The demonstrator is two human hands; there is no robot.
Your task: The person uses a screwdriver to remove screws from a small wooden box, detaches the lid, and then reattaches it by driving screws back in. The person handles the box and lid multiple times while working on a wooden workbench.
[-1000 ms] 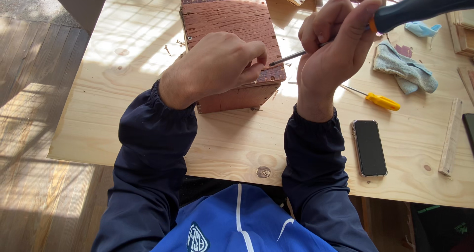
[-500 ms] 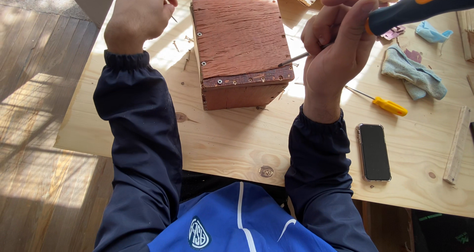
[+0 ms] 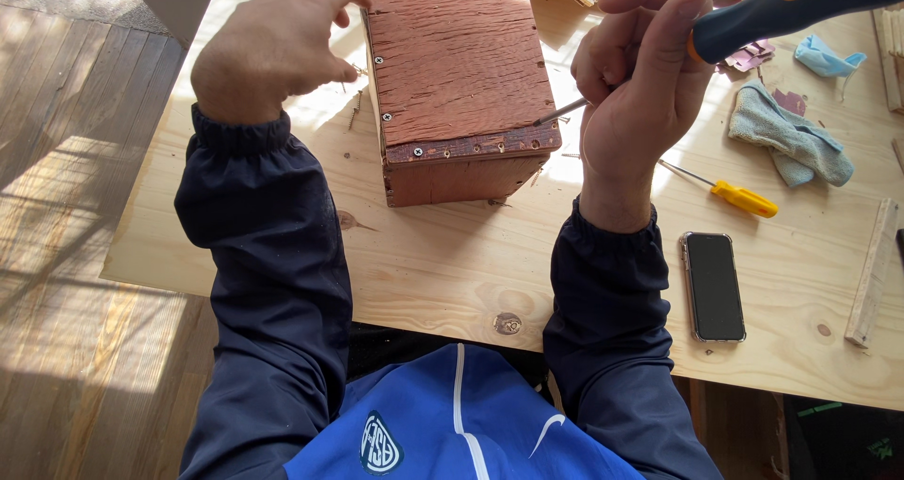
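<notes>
The person's right hand (image 3: 636,85) is clenching around a large screwdriver with a dark blue and orange handle (image 3: 782,5), the fingers wrapping the grip while the thin metal shaft is pointing down and to the left, its tip touching the right upper edge of a reddish-brown rough wooden box (image 3: 457,80). The left hand (image 3: 268,52) is hovering just beside the left edge of that box, thumb and forefinger pinching a small brass screw (image 3: 359,70) close to the box's side; the other fingers are curling loosely. Another loose screw (image 3: 354,116) is lying on the table just below that hand, in the sunlit patch. The box is sitting upright in the middle of the pale pine plywood tabletop (image 3: 452,273), between the two hands, its top panel showing a row of small screw heads along the near edge and a few more down the left edge. Further out to the right, a small yellow-handled screwdriver (image 3: 730,193) is lying on the table near the right wrist, with a grey-green crumpled cloth (image 3: 791,141) beyond it and a light blue scrap (image 3: 827,58) past that. A black smartphone in a clear case (image 3: 713,285) is resting face up beside the right forearm, and a narrow strip of pale wood (image 3: 873,273) is lying near the table's right edge. Both arms are wearing dark navy sleeves with gathered cuffs.
</notes>
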